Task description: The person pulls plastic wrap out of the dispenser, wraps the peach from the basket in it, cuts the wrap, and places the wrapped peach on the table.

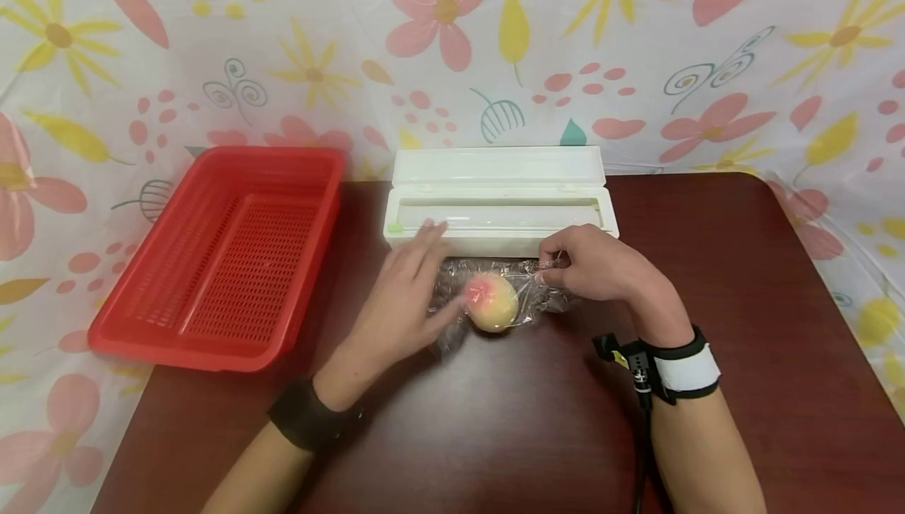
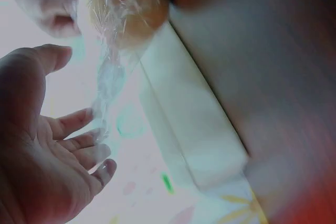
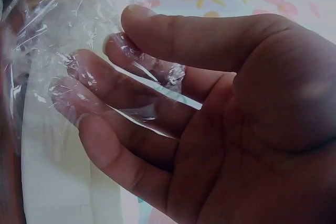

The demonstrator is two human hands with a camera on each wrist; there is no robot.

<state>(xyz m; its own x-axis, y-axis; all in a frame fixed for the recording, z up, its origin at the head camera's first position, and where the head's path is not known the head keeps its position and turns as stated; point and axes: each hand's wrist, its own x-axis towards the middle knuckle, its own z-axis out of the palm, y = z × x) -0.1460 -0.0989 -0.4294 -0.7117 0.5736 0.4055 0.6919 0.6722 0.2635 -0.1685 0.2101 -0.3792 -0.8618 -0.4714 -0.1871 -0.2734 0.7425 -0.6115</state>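
A yellow peach (image 1: 498,303) with a pink blush sits on the table in clear cling film (image 1: 526,282). The film is crumpled round it and spreads out to both sides. Over the film's left part, my left hand (image 1: 406,294) has its fingers extended, the thumb close to the peach; it is blurred in the head view. In the left wrist view, the left fingertips (image 2: 86,153) touch or nearly touch a hanging strand of film. At the film's right end, my right hand (image 1: 597,266) pinches the film between thumb and index finger, its other fingers lying loosely behind the film.
A white cling film dispenser (image 1: 495,243) stands right behind the peach, its lid (image 1: 498,167) raised, a roll inside. To the left is a red plastic basket (image 1: 293,341) with slotted sides. A floral cloth (image 1: 452,97) hangs behind the dark table (image 1: 495,435).
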